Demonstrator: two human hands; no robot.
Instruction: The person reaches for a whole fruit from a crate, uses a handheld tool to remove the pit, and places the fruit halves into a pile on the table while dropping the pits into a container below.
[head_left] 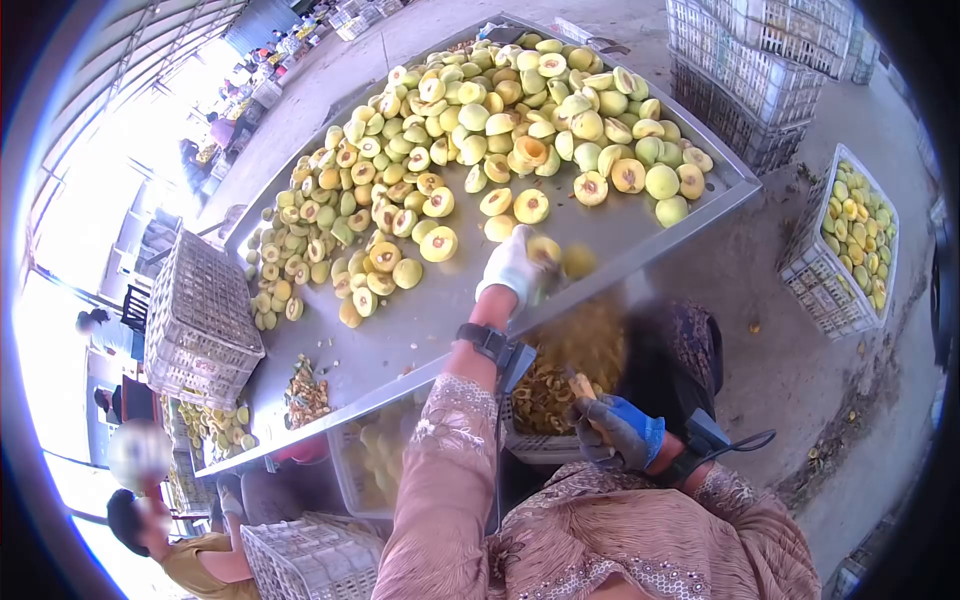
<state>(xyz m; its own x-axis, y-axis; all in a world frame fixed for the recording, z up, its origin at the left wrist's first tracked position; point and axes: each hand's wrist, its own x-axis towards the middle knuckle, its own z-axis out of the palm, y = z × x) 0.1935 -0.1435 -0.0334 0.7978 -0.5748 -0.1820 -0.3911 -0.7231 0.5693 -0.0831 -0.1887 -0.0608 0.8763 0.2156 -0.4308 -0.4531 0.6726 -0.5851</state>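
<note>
My left hand (pixel 510 268), in a white glove, is at the near edge of the metal table with its fingers closed around a halved peach (pixel 543 251). Motion blurs the fruit and the fingertips. Just right of it, another yellow fruit (pixel 578 262) is smeared. In a grey and blue glove, my right hand (pixel 622 432) is low in front of my body, wrapped around a wooden-handled tool (pixel 583 386) that points up and left. Its working end cannot be made out. Many halved peaches (pixel 470 120) with brown centres are heaped across the table.
The metal table (pixel 640 250) has a raised rim. Below it stands a crate of brownish scraps (pixel 545 400). A crate of peach halves (pixel 850 245) is on the floor at right, near stacked crates (pixel 745 70). Another crate (pixel 200 315) rests at the table's left; a co-worker (pixel 205 560) sits there.
</note>
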